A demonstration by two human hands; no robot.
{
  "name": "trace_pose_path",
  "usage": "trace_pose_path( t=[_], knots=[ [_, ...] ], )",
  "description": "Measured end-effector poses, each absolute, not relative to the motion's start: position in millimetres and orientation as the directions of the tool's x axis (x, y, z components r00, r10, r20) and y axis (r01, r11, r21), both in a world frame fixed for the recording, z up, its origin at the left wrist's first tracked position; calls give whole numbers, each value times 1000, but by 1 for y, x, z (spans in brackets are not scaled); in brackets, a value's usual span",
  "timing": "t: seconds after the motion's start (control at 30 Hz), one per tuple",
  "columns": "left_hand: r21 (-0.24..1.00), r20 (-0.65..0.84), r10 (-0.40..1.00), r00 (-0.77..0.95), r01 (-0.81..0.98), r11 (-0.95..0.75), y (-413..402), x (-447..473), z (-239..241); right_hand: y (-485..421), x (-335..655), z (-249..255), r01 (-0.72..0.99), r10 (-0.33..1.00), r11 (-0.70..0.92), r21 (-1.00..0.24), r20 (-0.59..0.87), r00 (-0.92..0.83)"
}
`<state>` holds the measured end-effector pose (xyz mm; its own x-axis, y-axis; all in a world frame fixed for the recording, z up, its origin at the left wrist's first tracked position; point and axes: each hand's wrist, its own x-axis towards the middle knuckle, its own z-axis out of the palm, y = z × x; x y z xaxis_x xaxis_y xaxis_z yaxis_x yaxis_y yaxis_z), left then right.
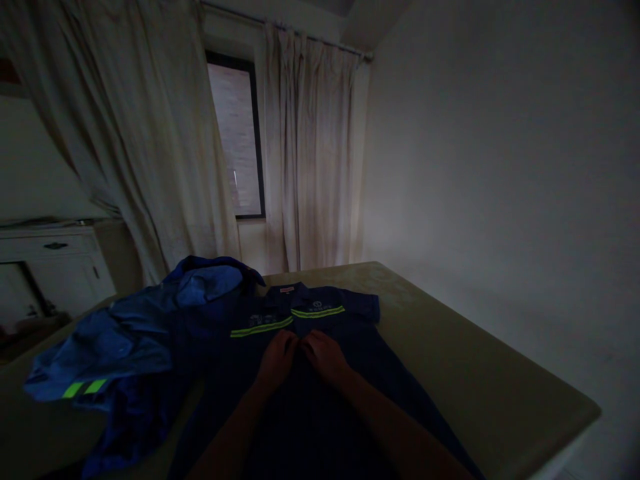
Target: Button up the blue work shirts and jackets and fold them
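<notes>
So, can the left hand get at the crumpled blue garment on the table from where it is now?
Probably yes: the left hand rests on the dark shirt, and nothing lies between it and the crumpled blue garment beside it.

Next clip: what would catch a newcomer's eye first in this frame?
Two hands, the left hand and right hand, meet at the front placket of a dark blue work shirt spread flat on the table. Its yellow-green reflective stripes glow across the chest. A heap of lighter blue garments lies to its left.
</notes>
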<state>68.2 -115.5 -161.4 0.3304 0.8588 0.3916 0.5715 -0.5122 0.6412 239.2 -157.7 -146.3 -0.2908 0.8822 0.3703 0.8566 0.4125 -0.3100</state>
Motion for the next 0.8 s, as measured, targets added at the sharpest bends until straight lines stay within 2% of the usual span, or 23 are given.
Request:
trace_pose_path(
  t=[0.23,0.43,0.53,0.8],
  knots=[
    [694,343,883,319,547,-468,-114,66,-160,-155,239,-151,841,825,492,-226,431,-366],
    [704,326,891,316,548,-451,-115,67,-159,-157,242,-149,784,837,502,-366,433,-334],
    [706,324,894,309,550,-446,-115,67,-161,-156,244,-151,765,837,506,-399,441,-324],
    [691,339,884,323,552,-467,-114,67,-167,-154,241,-153,810,831,504,-298,422,-362]
  ],
)
